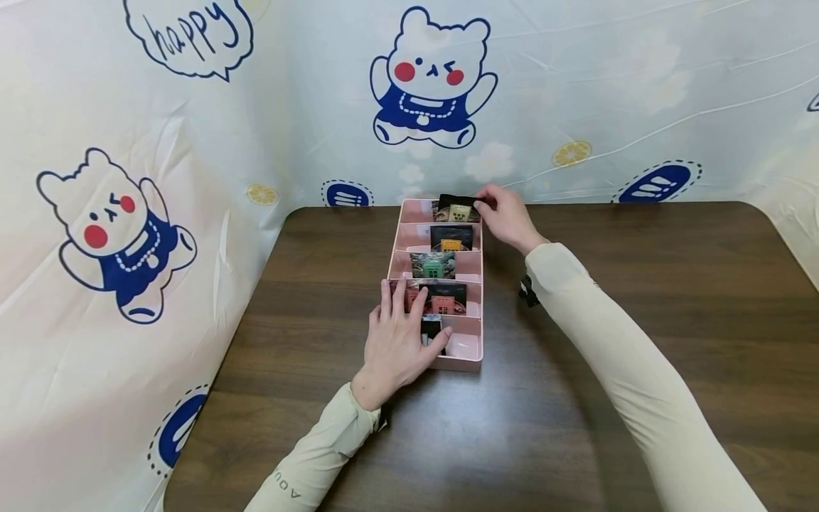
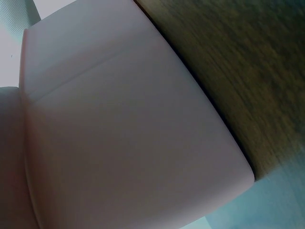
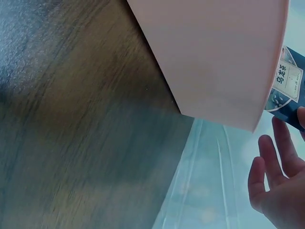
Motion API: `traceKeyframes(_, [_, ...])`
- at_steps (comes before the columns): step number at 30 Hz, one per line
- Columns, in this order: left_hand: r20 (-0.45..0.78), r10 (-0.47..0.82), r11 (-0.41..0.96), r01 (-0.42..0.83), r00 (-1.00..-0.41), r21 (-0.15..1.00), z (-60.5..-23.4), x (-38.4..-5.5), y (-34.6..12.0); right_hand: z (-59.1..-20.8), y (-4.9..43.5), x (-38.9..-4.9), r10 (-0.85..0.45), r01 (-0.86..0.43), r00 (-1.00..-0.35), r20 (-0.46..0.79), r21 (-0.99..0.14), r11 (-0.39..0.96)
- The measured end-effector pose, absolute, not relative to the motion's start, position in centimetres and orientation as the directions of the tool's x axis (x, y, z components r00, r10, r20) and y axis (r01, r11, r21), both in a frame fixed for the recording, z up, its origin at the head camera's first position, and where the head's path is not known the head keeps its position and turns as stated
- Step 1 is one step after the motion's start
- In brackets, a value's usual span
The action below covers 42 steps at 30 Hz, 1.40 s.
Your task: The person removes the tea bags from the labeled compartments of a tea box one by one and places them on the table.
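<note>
A pink divided box (image 1: 462,365) stands on the table, its compartments in a row from front to back. At the rearmost compartment, my right hand (image 1: 510,219) pinches the top corner of a dark tea sachet (image 1: 459,212) with a pale yellow-green label. The right wrist view shows this sachet (image 3: 287,82) standing above the box rim, with the other fingers spread. My left hand (image 1: 397,343) lies over the front left of the box, fingers extended across its side and partly hiding sachets with red labels (image 1: 443,306). The left wrist view shows only the box wall (image 2: 119,119), no fingers.
Middle compartments hold an orange-labelled sachet (image 1: 451,244) and a green-labelled sachet (image 1: 433,267). A small black and white item (image 1: 431,326) sits in the front compartment, partly covered by the left hand. Behind the brown table (image 1: 307,284) hangs a printed cloth (image 1: 320,107).
</note>
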State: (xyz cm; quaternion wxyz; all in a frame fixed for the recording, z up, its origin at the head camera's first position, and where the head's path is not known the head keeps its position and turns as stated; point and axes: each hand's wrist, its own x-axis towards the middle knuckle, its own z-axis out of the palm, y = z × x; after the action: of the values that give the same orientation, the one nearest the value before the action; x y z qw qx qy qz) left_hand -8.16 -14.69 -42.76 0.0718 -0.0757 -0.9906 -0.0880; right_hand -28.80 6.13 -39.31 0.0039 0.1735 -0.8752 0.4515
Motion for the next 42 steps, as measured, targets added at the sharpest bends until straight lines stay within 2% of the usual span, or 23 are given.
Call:
traceKeyframes(29, [0.163, 0.138, 0.974, 0.164, -0.977, 0.159, -42.8, -8.0, -14.7, -38.3, 6.1, -28.5, -0.21, -0.241, -0.965, 0.157, -0.843, 0.48])
traceKeyframes(42, [0.181, 0.129, 0.974, 0.159, -0.975, 0.163, -42.9, -8.1, -14.6, -37.8, 6.7, -28.9, -0.106, -0.251, -0.968, 0.228, -0.874, 0.416])
